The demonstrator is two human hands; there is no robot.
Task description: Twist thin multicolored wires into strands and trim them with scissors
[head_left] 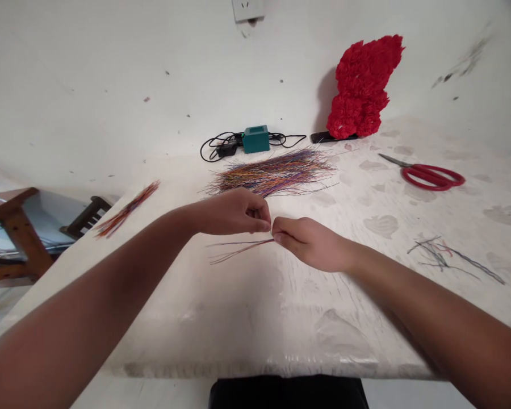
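Pinched in my right hand (304, 241) are several thin wires (234, 250), whose loose ends fan out to the left above the table. My left hand (242, 213) is closed in a pinch right beside the right fingertips, at the gripped end of the wires. What the left fingers hold is too small to make out. Just behind my hands lies a large pile of multicoloured wires (272, 173). A smaller bundle of orange-red wires (128, 210) rests near the table's left edge.
Red-handled scissors (430, 175) and some twisted wire pieces (445, 255) lie on the right of the table (323, 335). Along the wall stand a teal box (256, 139) with black cables and a red flower-covered figure (361, 85). Wooden furniture (19, 233) is at the left.
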